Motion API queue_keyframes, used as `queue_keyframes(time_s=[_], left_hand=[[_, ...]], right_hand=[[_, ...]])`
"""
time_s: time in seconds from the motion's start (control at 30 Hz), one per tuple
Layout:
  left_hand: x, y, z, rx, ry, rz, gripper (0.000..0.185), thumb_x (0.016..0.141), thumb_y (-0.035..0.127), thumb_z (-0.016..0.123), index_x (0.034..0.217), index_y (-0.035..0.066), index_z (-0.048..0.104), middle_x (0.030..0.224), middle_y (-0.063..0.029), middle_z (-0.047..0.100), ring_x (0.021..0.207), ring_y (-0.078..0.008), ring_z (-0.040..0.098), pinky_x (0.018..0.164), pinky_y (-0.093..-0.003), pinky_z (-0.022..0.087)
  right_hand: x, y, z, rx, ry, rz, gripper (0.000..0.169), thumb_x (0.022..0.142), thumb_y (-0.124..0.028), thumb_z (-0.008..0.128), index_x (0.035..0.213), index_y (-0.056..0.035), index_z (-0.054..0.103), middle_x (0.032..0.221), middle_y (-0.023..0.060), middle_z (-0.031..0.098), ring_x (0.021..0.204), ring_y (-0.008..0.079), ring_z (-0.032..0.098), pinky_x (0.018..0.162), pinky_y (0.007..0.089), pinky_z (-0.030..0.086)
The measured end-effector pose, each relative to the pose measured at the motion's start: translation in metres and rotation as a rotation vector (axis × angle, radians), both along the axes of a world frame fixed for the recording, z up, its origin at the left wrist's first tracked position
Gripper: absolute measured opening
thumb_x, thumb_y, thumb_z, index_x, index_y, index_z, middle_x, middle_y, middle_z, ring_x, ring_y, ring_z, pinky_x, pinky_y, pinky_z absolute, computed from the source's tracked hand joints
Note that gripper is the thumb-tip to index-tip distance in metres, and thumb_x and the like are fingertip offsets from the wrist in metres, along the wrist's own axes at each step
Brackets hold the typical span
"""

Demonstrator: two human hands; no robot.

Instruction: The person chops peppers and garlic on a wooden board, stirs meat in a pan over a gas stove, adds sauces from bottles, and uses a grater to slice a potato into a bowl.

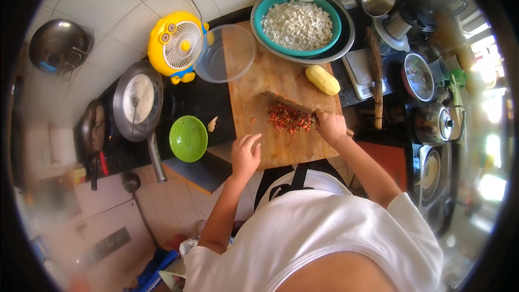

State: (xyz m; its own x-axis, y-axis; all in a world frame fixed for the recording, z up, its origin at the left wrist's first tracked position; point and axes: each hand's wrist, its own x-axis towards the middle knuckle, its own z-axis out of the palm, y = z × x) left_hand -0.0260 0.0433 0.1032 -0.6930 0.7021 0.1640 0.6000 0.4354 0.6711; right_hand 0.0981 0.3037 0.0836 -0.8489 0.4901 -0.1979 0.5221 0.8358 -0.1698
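Note:
My right hand (331, 126) grips the handle of a kitchen knife (288, 102). Its dark blade, a little blurred, lies along the far side of a heap of chopped red peppers (290, 121). The heap rests on a wooden cutting board (279, 148). Over the board's near left edge, my left hand (245, 152) hovers with loosely bent fingers and holds nothing. Farther back on the board is a peeled potato (323, 80). A piece of ginger (212, 124) and a green bowl (188, 138) are on the dark counter left of my left hand.
A teal colander (336, 34) of chopped white pieces sits in a metal basin behind the board. A clear plastic bowl (227, 54) overlaps the board's far left corner, beside a yellow fan (172, 46). On the right are a kitchen scale (361, 69) and a stick brush (376, 77).

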Motion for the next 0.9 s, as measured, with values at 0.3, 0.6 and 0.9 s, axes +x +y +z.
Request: queue_keyframes(time_s=[0.3, 0.6, 0.9], left_hand=[[0.017, -0.023, -0.006, 0.026, -0.02, 0.061, 0.024, 0.076, 0.002, 0.062, 0.1, 0.006, 0.064, 0.093, -0.0109, 0.063, 0.09, -0.0318, 0.057, 0.081, -0.0399, 0.044], [0.017, -0.043, -0.003, 0.034, 0.009, 0.128, 0.023, 0.077, 0.002, 0.061, 0.1, 0.005, 0.064, 0.091, -0.0099, 0.064, 0.088, -0.0306, 0.058, 0.08, -0.0401, 0.044], [0.021, -0.055, 0.003, 0.046, 0.024, 0.159, 0.022, 0.077, 0.002, 0.06, 0.098, 0.006, 0.064, 0.089, -0.0088, 0.064, 0.085, -0.0297, 0.059, 0.078, -0.0392, 0.045]], right_hand=[[-0.018, 0.018, -0.033, 0.074, 0.124, 0.18, 0.019, 0.083, -0.014, 0.052, 0.099, -0.0112, 0.061, 0.076, 0.012, 0.066, 0.071, 0.0309, 0.066, 0.059, 0.0424, 0.051], [-0.05, -0.014, 0.006, -0.025, 0.0, 0.168, 0.027, 0.081, -0.017, 0.059, 0.107, -0.0185, 0.063, 0.085, 0.0099, 0.067, 0.078, 0.0289, 0.065, 0.065, 0.041, 0.051], [-0.06, -0.002, -0.004, 0.011, -0.029, 0.372, 0.033, 0.081, -0.018, 0.06, 0.114, -0.0212, 0.063, 0.092, 0.0083, 0.067, 0.081, 0.0254, 0.066, 0.066, 0.0375, 0.051]])
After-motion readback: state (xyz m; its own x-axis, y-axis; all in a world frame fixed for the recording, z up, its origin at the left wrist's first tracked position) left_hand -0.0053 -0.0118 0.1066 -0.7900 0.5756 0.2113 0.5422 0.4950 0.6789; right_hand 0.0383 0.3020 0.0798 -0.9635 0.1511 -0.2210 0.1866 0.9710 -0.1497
